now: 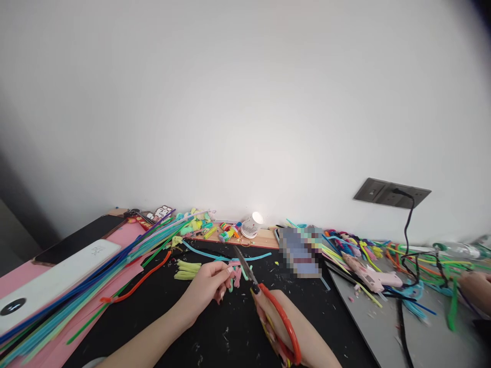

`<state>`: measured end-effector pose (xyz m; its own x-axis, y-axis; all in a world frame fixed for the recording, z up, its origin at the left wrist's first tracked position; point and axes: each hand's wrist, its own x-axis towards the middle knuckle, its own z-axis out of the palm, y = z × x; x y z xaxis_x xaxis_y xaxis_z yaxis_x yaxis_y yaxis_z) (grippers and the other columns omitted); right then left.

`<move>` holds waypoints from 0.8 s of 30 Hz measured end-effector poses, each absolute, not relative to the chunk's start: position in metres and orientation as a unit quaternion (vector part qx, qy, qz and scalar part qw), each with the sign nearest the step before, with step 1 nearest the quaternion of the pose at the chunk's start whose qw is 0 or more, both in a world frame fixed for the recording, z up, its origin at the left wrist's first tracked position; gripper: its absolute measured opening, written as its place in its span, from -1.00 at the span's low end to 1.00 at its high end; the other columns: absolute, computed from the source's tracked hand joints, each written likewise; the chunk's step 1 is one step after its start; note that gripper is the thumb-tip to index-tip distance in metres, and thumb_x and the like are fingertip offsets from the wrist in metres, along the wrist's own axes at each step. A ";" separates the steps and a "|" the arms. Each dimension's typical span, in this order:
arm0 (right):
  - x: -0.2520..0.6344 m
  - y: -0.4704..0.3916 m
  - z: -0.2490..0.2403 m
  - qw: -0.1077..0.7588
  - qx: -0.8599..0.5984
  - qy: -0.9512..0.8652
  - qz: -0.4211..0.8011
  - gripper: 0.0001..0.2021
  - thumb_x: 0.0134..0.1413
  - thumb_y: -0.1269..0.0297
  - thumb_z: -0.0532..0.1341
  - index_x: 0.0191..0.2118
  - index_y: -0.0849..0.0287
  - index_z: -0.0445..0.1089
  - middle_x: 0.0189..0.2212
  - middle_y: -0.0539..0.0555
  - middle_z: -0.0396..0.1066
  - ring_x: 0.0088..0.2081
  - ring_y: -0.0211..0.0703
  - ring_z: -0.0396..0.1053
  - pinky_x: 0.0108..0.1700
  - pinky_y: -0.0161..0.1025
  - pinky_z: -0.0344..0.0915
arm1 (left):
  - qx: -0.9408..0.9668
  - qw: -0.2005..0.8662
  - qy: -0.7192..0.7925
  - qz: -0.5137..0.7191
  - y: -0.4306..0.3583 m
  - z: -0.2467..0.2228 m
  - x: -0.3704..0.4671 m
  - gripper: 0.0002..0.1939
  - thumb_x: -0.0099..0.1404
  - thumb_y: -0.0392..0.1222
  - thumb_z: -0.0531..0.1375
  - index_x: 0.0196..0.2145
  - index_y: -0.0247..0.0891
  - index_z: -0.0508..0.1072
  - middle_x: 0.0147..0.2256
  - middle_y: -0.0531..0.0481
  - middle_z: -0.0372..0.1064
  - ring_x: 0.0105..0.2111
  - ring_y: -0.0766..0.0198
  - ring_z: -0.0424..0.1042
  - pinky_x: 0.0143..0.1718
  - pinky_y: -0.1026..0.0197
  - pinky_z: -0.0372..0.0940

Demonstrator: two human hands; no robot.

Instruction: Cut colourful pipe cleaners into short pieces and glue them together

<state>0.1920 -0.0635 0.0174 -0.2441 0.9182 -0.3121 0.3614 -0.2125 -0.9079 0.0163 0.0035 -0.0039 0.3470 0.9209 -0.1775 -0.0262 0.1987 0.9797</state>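
My left hand (212,281) pinches a small bundle of short pink and mint pipe cleaner pieces (237,276) above the black mat. In my right hand (270,317) is a pair of scissors (282,319) with red handles, its blades pointing up and left, just right of the bundle. A bunch of short yellow-green pipe cleaner pieces (187,270) lies left of my left hand. Behind both hands a long light-blue pipe cleaner (222,257) stretches across the mat. Whether the blades touch the pink pieces I cannot tell.
Long pipe cleaners (115,276) spread over the left side beside a white device (57,283). A paper cup (252,225) stands near the wall. A phone (299,253) lies right of it. Further right are a pink glue gun (372,273), its cord and another person's hand (475,289).
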 end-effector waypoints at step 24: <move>0.202 -0.042 0.019 0.247 -0.741 -0.608 0.138 -0.73 0.01 0.15 0.07 -0.62 0.12 0.14 -0.67 -0.02 0.24 -0.61 -0.26 0.14 -0.56 -0.35 -0.01 | 0.690 0.419 0.448 0.384 -0.003 0.009 0.000 -0.83 0.11 -0.28 -0.03 -0.52 -0.23 0.34 -0.61 0.09 0.22 -0.59 0.30 0.17 -0.54 0.30 0.00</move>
